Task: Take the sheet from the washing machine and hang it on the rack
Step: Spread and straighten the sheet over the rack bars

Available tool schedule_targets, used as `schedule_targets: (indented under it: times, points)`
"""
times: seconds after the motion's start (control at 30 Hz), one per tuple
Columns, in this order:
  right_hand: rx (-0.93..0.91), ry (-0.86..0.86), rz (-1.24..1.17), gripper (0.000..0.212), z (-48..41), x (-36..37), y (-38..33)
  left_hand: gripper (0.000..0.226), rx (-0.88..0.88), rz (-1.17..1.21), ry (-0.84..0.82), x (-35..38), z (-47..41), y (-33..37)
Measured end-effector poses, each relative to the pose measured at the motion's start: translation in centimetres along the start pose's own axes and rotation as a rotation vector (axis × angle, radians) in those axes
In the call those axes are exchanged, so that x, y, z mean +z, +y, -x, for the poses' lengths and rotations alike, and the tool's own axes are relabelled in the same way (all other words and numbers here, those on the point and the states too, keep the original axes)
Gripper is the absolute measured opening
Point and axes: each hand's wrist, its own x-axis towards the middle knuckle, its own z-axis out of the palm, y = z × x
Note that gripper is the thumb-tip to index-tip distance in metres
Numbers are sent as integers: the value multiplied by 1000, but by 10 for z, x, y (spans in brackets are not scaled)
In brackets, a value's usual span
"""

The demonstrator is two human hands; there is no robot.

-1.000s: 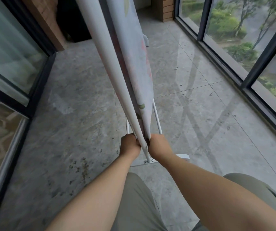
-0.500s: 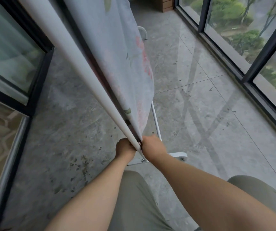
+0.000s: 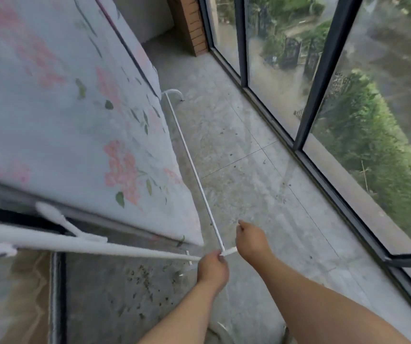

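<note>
Pale blue fabric sheet with pink flowers (image 3: 75, 120) is hanging over the white tubular metal rack (image 3: 100, 246), up and left of both hands, its long axis running away from us. We are gripping the rack's near corner with the left hand (image 3: 211, 269), the nearer one; the right hand (image 3: 251, 240), beside the thin rail (image 3: 192, 167), is curling loosely around nothing.
</note>
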Motion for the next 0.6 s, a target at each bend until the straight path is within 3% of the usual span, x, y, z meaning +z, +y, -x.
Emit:
schedule_targets:
  times: [0.17, 0.33, 0.6]
  points:
    - [-20, 66, -91, 40, 29, -120, -50, 35, 3, 160, 101, -74, 33, 108]
    - [-87, 119, -142, 38, 12, -183, -106, 35, 1, 453, 209, -138, 28, 184]
    - [-191, 98, -55, 44, -103, -250, -196, 29, -206, 895, 253, -211, -112, 255]
